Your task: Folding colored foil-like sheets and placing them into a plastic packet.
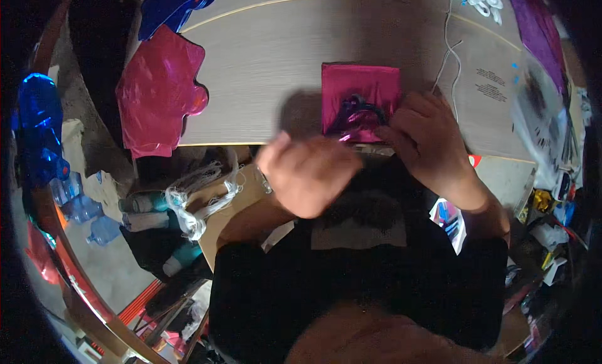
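At the far left a shiny blue balloon (39, 122) hangs near the rim, and below it some clear plastic bottles (80, 208) lie on the floor. More to the right, a flat pink foil balloon (160, 91) lies half over the left edge of the table (263, 57), and a blue foil piece (172, 5) is above it at the top edge. Under the table edge there is a bundle of white string (200, 198) beside some rolls (145, 212). The left hand (307, 174) is in the air in front of the table edge, near the person's body; it is blurred, and it looks loosely closed, but I cannot tell if it holds something. Just to the right, a folded pink foil square (359, 91) lies flat on the table, close to the near edge, with a dark curved thing (359, 108) on its lower part. The right hand (425, 141) rests at the lower right corner of this square, its fingers bent and pinching the foil edge there. A thin white cord (446, 50) runs down the table from the top toward this hand. Further right lies a clear plastic sheet (495, 88) with print, then purple foil (538, 25) at the top right, and mixed small clutter (552, 207) at the right rim.
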`<action>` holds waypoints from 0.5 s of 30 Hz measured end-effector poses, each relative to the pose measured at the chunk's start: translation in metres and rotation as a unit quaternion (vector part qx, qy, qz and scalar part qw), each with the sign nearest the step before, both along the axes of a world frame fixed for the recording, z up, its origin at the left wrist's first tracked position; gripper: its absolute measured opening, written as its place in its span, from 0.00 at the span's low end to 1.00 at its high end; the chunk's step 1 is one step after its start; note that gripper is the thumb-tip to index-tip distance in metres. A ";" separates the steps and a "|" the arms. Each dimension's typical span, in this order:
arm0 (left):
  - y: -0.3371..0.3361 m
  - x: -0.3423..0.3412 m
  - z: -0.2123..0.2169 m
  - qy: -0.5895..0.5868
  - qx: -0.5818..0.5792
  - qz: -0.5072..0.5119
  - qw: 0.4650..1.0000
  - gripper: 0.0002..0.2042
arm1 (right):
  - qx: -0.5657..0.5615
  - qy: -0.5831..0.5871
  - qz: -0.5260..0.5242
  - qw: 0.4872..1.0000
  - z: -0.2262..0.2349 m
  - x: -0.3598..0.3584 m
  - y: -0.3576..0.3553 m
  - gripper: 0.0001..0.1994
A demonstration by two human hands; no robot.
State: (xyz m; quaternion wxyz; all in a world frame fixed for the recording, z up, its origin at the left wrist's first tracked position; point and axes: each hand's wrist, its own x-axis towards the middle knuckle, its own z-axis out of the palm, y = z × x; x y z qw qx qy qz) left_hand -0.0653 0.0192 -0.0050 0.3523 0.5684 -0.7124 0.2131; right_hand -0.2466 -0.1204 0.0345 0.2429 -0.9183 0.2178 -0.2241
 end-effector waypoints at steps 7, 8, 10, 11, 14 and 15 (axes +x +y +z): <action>-0.016 -0.011 -0.012 -0.023 0.162 -0.048 0.985 0.22 | 0.000 -0.007 -0.026 1.000 -0.005 0.000 0.000 0.08; -0.017 -0.011 -0.011 -0.024 0.162 -0.050 0.985 0.22 | -0.006 -0.010 -0.026 1.000 -0.004 0.000 0.001 0.08; -0.021 -0.009 -0.006 -0.090 0.166 -0.036 0.981 0.21 | -0.012 -0.010 -0.035 0.999 -0.002 0.000 0.002 0.08; -0.021 -0.009 -0.008 -0.089 0.166 -0.036 0.981 0.21 | -0.019 -0.010 -0.039 0.999 -0.003 0.000 0.002 0.08; -0.023 -0.009 -0.012 -0.090 0.152 -0.030 0.984 0.19 | 0.009 0.024 -0.045 0.999 0.001 -0.007 0.000 0.07; -0.024 -0.009 -0.011 -0.091 0.146 -0.032 0.985 0.19 | 0.009 0.026 -0.044 0.999 0.002 -0.009 0.002 0.07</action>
